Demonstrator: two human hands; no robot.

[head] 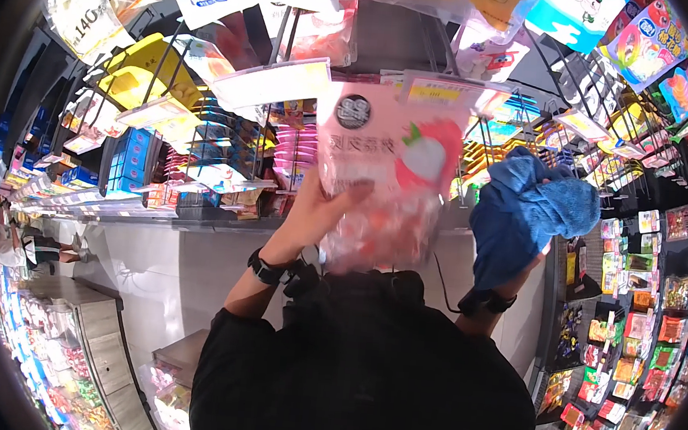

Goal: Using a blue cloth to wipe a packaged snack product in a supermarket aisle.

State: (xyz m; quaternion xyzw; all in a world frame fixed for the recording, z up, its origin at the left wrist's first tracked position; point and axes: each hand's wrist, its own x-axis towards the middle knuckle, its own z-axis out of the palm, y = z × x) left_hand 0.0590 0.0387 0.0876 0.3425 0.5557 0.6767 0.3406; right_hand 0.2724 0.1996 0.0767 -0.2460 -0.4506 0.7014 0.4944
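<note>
My left hand (pixel 313 215) grips the left edge of a pink plastic snack pouch (pixel 383 175), its thumb across the front. The pouch hangs upright before my chest; a fruit picture is on its upper part, and reddish pieces show through the clear lower part. Its top edge is close under a price tag holder (pixel 444 92) on a display hook. Off to the right, my right hand (pixel 542 255) is mostly hidden under a crumpled blue cloth (pixel 520 211), which it holds. Only a little of its skin shows beside the cloth.
Hooks with hanging snack bags (pixel 318 37) and price tags fill the rack ahead. Below runs a shelf with pink packets (pixel 294 150) and blue boxes (pixel 130 159). Packaged snacks (pixel 635 326) line the right side. A wooden display stand (pixel 99 323) and another person (pixel 29 245) are at left.
</note>
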